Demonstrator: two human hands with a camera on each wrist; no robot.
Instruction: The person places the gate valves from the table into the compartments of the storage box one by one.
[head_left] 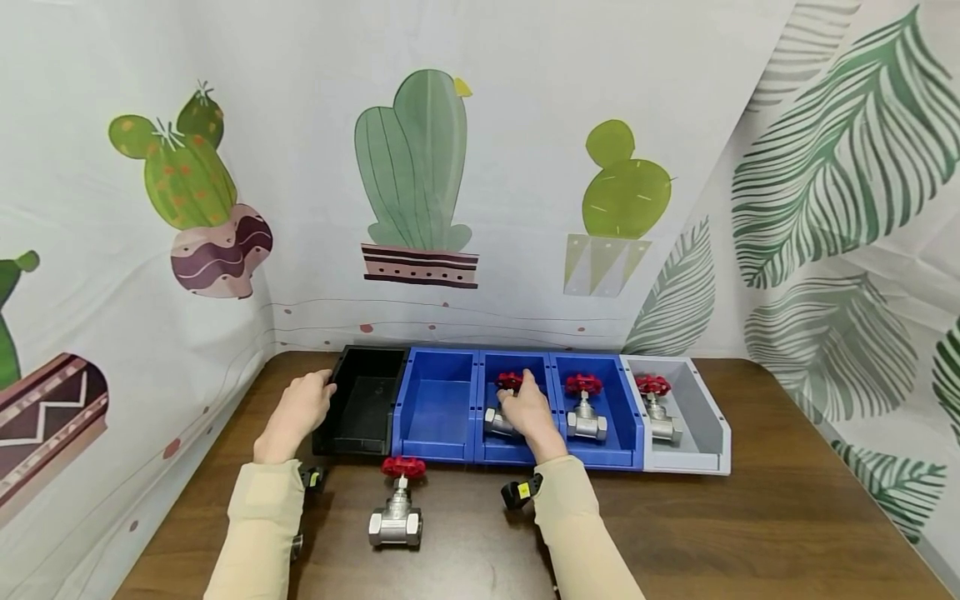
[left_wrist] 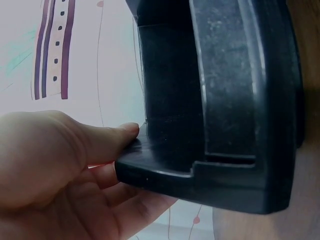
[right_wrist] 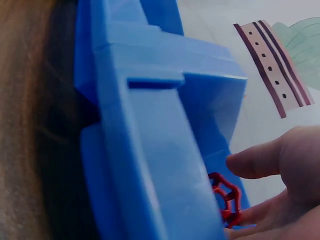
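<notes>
At the left end of the row, my left hand (head_left: 298,414) grips the side wall of the black bin (head_left: 365,408). The left wrist view shows the thumb of this hand (left_wrist: 65,172) on the inner side of the black wall (left_wrist: 160,172) and the fingers outside. My right hand (head_left: 531,415) reaches into the middle blue bin (head_left: 501,452), over a steel valve (head_left: 498,422) with a red handwheel. In the right wrist view the hand (right_wrist: 287,185) has its thumb apart from its fingers, beside the red handwheel (right_wrist: 235,200); its fingertips are partly hidden.
A valve (head_left: 396,525) stands on the wooden table (head_left: 705,533) before the bins. The left blue bin (head_left: 437,412) holds nothing. Valves lie in the right blue bin (head_left: 587,423) and the grey bin (head_left: 662,425). Behind the row hangs a patterned cloth (head_left: 525,275).
</notes>
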